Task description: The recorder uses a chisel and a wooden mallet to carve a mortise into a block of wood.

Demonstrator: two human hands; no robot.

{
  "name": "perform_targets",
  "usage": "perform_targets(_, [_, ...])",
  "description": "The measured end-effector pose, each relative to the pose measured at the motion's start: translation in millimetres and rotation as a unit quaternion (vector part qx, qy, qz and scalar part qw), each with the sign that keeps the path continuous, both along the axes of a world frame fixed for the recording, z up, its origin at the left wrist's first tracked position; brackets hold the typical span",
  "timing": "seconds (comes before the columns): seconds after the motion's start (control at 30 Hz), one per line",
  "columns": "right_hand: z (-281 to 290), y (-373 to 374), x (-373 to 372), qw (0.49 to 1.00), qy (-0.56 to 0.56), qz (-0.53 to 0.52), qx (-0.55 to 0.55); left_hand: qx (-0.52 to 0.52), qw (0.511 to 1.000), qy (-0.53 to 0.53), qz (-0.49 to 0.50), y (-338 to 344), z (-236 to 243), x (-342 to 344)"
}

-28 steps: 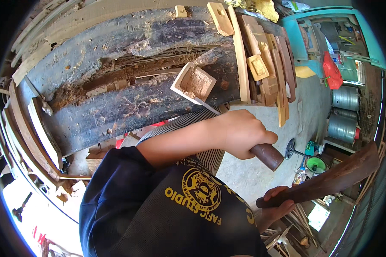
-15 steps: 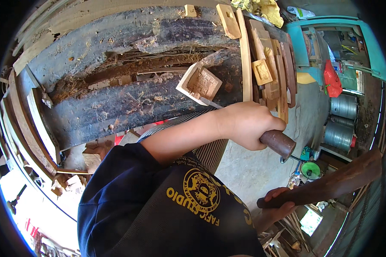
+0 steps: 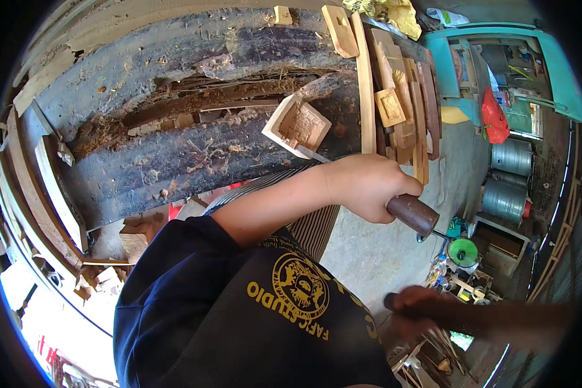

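My left hand (image 3: pixel 367 187) is closed around the dark wooden handle of a chisel (image 3: pixel 412 215), whose end sticks out past my fist. Its metal blade points away to the left and meets the near corner of a small square wooden block with a carved hollow (image 3: pixel 278 124). That block sits tilted on a dark, rough log bench (image 3: pixel 200 165). At lower right, my right hand (image 3: pixel 410 312) grips the thin end of a dark wooden mallet (image 3: pixel 491 320), shaped like a club. Motion smears both hand and mallet, which are apart from the chisel handle.
A long pale strip (image 3: pixel 365 84) and several stacked boards (image 3: pixel 422 110) lie at the bench's right end, with a small hollowed block (image 3: pixel 390 107) on them. Metal drums (image 3: pixel 506 194), a green fan (image 3: pixel 463 252) and a red bag (image 3: pixel 495 119) stand farther right. Planks (image 3: pixel 58 187) lean at left.
The mallet's thick end has swung lower in the picture, and my right hand has blurred with motion. My left hand keeps the chisel at the block; the whole view has shifted slightly.
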State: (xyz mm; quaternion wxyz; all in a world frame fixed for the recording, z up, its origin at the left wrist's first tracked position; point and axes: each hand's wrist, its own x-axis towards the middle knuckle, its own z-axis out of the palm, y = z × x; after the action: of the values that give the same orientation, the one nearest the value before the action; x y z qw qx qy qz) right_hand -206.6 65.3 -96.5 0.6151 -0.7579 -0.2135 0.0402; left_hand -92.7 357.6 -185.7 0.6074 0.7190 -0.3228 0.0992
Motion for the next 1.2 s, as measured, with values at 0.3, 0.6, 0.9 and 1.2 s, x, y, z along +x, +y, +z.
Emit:
perform_targets(0.3, [-16.3,43.9,-27.7,0.958,0.103,-0.207,-0.172,0.056,0.998,0.004,0.031,-1.3,0.5,-4.7])
perform_targets(0.6, [-29.5,57.6,-41.7,0.96,0.056,-0.258,-0.092,0.14,0.99,-0.003,0.022,-23.0,1.9,-4.9])
perform_targets(0.9, [-40.5,70.3,-50.6,0.948,0.118,-0.294,-0.041,0.142,0.988,0.054,0.025,-21.3,-8.0,26.0])
perform_targets(1.2, [-53.2,66.1,-58.6,0.928,0.148,-0.341,0.025,-0.113,0.958,0.235,0.116,-10.9,21.4,16.4])
